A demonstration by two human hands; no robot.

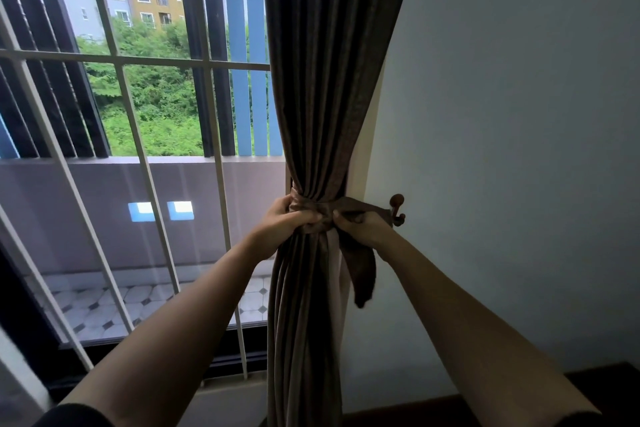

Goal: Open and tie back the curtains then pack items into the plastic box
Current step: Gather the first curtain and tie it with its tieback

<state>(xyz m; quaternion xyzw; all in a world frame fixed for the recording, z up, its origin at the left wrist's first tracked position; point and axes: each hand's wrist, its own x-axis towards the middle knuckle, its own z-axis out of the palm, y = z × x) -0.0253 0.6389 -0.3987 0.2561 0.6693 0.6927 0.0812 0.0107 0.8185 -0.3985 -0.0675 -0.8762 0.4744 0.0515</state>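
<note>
One curtain [322,80], one tie [313,210], one hook [397,208] and two hands are seen. The curtain, dark brown and pleated, is gathered into a single bundle and is cinched at its waist by the tie, a band of the same brown cloth wrapped around it. The left hand [287,222] is held against the left side of the curtain, with its fingers curled round the tie where it crosses the front of the bundle. The right hand [360,225] is held just right of the curtain's middle, almost touching the left hand, and the tie is gripped in its curled fingers as well. From the right hand the tie is stretched to the hook, which is fixed to the wall [519,114] just right of the curtain; one loose end [362,270] of the tie is left hanging below the right hand, beside the curtain. The wall to the right of the curtain is plain and pale. To the left of the curtain a window is uncovered, crossed by white bars [138,61], and through it a tiled balcony floor [104,308], green trees and apartment blocks can be seen. Low to the right of the curtain a dark wooden edge [588,381] is shown; what it belongs to cannot be told.
</note>
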